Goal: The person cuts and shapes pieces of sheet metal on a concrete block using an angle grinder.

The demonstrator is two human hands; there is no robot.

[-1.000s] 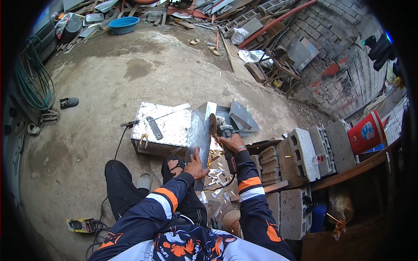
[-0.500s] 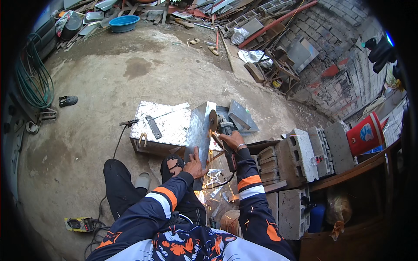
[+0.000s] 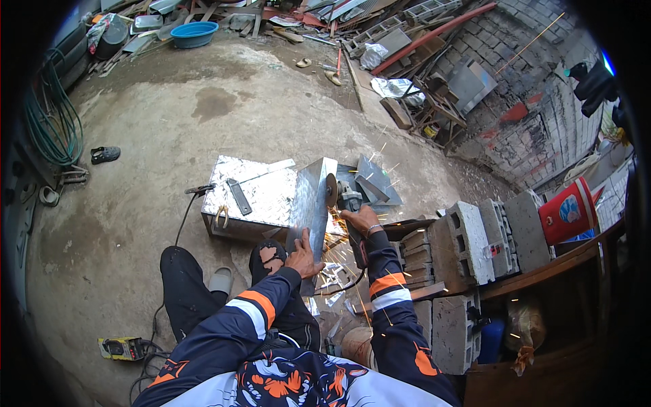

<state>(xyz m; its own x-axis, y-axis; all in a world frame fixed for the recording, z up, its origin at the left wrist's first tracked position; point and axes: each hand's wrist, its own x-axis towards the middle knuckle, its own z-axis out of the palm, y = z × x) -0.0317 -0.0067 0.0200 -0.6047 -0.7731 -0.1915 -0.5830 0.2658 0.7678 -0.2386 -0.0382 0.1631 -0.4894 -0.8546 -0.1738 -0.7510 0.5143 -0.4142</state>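
Dark angle grinder (image 3: 350, 199), disc (image 3: 331, 190) upright at silvery metal piece's (image 3: 310, 207) edge

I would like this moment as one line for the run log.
left hand on metal sheet | right hand holding angle grinder | disc at sheet's edge | sparks flying | pliers on shiny box

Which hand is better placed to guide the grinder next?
Right, I'd judge: the right hand already grips the grinder, its disc beside the metal piece; the left hand rests on that piece.

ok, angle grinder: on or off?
On. Orange sparks spray below the disc of the angle grinder in the right hand, beside the metal piece.
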